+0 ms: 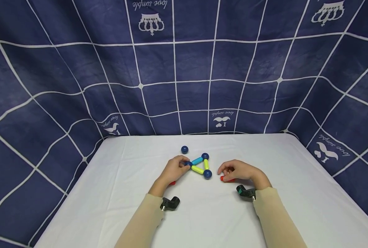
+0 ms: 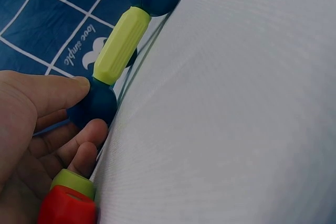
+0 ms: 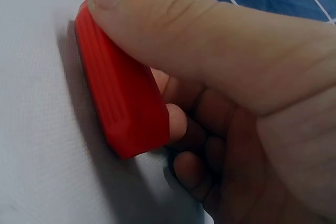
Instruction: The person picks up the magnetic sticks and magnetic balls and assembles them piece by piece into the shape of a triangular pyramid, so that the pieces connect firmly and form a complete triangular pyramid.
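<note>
A flat triangle lies on the table: two yellow-green rods (image 1: 197, 169), a light-blue rod (image 1: 197, 161) and dark-blue balls (image 1: 207, 174) at the corners. My left hand (image 1: 172, 169) pinches the left corner ball (image 2: 98, 103) between thumb and fingers. Under that hand, a red piece with a yellow-green end (image 2: 67, 205) lies close to the fingertips; the hand partly hides it in the head view. To the right of the triangle, my right hand (image 1: 241, 170) holds a red rod (image 3: 113, 87) between thumb and curled fingers, apart from the triangle.
A loose dark-blue ball (image 1: 185, 150) sits behind the triangle, up and left of it. White cloth covers the table (image 1: 125, 179). A navy curtain with white lines (image 1: 193, 96) hangs along the back and both sides.
</note>
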Motion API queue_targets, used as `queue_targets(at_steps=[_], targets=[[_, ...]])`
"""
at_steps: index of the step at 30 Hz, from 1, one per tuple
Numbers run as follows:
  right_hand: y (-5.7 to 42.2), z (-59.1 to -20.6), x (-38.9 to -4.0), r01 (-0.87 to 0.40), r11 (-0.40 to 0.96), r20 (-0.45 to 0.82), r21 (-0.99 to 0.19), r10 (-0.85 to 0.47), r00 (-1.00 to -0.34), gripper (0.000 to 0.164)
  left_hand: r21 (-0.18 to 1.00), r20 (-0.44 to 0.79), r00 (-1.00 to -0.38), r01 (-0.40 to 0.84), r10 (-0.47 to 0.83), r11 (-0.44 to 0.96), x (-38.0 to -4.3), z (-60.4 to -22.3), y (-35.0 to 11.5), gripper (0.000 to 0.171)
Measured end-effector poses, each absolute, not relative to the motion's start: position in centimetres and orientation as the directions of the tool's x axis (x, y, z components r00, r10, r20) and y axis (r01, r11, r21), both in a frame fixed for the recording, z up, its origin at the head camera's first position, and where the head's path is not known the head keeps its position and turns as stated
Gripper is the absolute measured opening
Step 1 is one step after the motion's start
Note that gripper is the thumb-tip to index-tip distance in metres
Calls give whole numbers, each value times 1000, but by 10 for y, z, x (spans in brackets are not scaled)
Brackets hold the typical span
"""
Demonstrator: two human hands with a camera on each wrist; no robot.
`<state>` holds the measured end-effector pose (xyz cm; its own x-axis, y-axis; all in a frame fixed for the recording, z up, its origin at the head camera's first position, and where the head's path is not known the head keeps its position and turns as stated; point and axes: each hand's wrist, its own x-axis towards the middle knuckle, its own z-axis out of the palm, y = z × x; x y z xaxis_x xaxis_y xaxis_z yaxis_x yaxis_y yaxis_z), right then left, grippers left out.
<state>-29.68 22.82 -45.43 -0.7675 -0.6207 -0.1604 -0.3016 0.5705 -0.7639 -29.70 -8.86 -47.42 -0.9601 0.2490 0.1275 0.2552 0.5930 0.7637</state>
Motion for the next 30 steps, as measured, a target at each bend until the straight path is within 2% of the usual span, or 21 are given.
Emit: queue_targets(at_steps=[8,12,21,30], targets=[[227,-454,-296,-302,610,-164,-733,-589,-791,16,764,129,-959,257,251,592,-297,-477,-90,26],[227,-458,-297,-295,603,-134,-741,-563,-815,16,764,134,-958,262,252,589,-296,-479,-91,26],[227,-465,-303,-160,518,-60,-840,-382,-922,20,767,131,-957,262,258,585,-295,-477,-90,26],[215,-461,-306,-144,436,58,-889,-204,-977,25,758,147,-953,280,264,589,-296,-476,-90,26]])
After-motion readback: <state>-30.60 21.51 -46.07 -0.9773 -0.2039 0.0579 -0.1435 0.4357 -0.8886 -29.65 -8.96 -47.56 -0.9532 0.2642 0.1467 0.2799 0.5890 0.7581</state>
